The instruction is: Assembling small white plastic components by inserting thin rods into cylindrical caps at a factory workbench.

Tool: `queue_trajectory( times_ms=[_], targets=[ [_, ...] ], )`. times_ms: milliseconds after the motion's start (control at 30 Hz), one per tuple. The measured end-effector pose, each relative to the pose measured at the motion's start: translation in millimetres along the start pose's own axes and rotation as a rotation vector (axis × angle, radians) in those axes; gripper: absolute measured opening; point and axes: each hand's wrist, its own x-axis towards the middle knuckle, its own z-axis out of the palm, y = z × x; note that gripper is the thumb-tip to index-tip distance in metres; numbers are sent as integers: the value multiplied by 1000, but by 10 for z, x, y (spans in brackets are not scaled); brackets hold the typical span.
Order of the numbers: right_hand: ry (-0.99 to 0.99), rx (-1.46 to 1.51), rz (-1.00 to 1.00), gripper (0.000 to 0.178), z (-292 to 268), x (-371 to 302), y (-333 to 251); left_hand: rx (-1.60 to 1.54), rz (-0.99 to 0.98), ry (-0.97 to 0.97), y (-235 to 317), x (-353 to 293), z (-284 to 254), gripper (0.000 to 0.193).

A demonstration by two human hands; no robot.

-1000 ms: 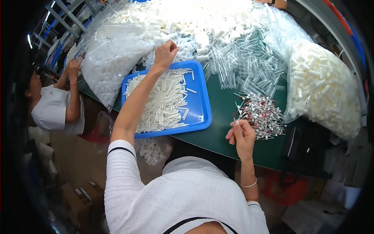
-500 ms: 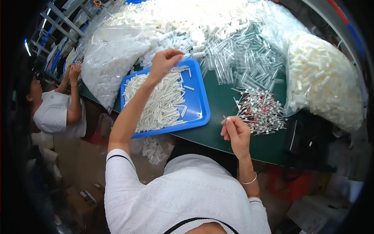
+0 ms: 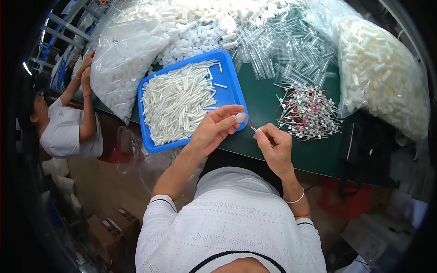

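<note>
Between the thumb and fingers of my left hand (image 3: 214, 129) is a small round white cap (image 3: 240, 118), over the near right corner of the blue tray (image 3: 234, 86). My right hand (image 3: 276, 148), just to the right, pinches a thin stick-like piece with a white end (image 3: 256, 130). Its tip points at the cap, and a small gap seems to lie between them. Short white rods (image 3: 177, 107) fill most of the tray. Beyond my right hand lies a heap of similar thin white-and-red pieces (image 3: 307, 111).
Behind the tray spread loose white caps (image 3: 193, 41), clear tubes (image 3: 282, 50) and cream-white cylinders (image 3: 182, 12). Plastic bags of white parts stand left (image 3: 120, 68) and right (image 3: 378, 73) on the green table (image 3: 314, 157). Another person (image 3: 68, 123) works at the far left.
My left hand has come from the tray's far edge back toward me, with the white cap now showing in its fingers. My right hand has moved slightly, holding its thin piece toward the cap.
</note>
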Motion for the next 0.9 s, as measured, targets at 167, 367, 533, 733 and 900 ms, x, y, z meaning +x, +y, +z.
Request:
queue_trajectory(
  times_ms=[167, 367, 533, 733, 900],
  targets=[
    [11, -134, -41, 11, -19, -14, 24, -132, -56, -37, -70, -24, -58, 31],
    [39, -148, -70, 10, 12, 10, 0, -209, -56, -27, -102, -54, -42, 28],
    [8, -176, -56, 9, 6, -5, 39, -204, -34, -24, -87, -34, -34, 29],
    [-13, -251, -93, 9, -8, 1, -22, -30, 33, -9, -79, -32, -8, 27],
    [-30, -277, -101, 8, -24, -6, -18, 110, 123, -31, -88, -29, -17, 27]
  ],
)
